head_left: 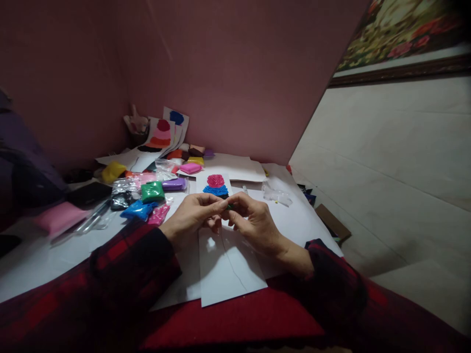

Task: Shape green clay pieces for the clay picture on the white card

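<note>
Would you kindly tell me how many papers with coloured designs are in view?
3: the front paper beneath the left hand and right hand, the red-topped paper at the back left, and the blue-topped paper behind it. More may be hidden there.

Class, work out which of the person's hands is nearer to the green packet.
Left. The left hand is to the right of the green packet and slightly lower; the right hand is farther right, beyond the left hand.

Left grip (198,212) and right grip (255,220) hold a green bit (230,207).
</note>
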`<state>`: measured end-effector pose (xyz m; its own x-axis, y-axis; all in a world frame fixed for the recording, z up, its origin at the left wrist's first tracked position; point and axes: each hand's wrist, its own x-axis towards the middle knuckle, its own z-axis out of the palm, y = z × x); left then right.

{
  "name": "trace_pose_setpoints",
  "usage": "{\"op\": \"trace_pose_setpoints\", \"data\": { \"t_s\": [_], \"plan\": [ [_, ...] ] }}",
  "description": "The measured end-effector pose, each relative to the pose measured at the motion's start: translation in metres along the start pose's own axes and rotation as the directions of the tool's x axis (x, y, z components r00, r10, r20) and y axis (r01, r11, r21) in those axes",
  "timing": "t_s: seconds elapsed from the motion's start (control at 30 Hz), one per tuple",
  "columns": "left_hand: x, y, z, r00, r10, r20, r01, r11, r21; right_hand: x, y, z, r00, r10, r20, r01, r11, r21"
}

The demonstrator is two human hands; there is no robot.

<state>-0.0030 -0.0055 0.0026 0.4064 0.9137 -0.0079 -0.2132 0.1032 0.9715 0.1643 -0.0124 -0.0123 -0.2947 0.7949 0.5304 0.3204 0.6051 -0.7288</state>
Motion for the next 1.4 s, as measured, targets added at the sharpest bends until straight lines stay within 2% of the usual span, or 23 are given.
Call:
{"op": "trace_pose_setpoints", "data": {
  "t_s": [0.3,0.67,0.87,1.4],
  "plan": [
    [0.0007,0.0004,-0.0003,1.0,-0.007,0.001,0.007,0.999,0.05,-0.0008,0.0021,0.0004,1.0,-0.015,0.01,0.015,1.0,0.012],
    [0.0025,-0.0019,-0.0017,0.999,0.018,-0.045,-0.016,0.998,0.054,-0.0012,0.0042,0.0013,1.0,-0.029,0.006,0.029,0.998,-0.052],
    [0.0036,-0.0038,-0.0024,0.996,0.034,-0.081,-0.029,0.998,0.064,-0.0013,0.0025,0.0011,0.997,-0.072,0.006,0.072,0.993,-0.094],
    [-0.0002,0.0034,0.007,0.976,0.091,-0.2,-0.07,0.992,0.11,-0.0008,-0.0006,0.001,0.995,-0.097,0.004,0.097,0.993,-0.068]
  ]
}}
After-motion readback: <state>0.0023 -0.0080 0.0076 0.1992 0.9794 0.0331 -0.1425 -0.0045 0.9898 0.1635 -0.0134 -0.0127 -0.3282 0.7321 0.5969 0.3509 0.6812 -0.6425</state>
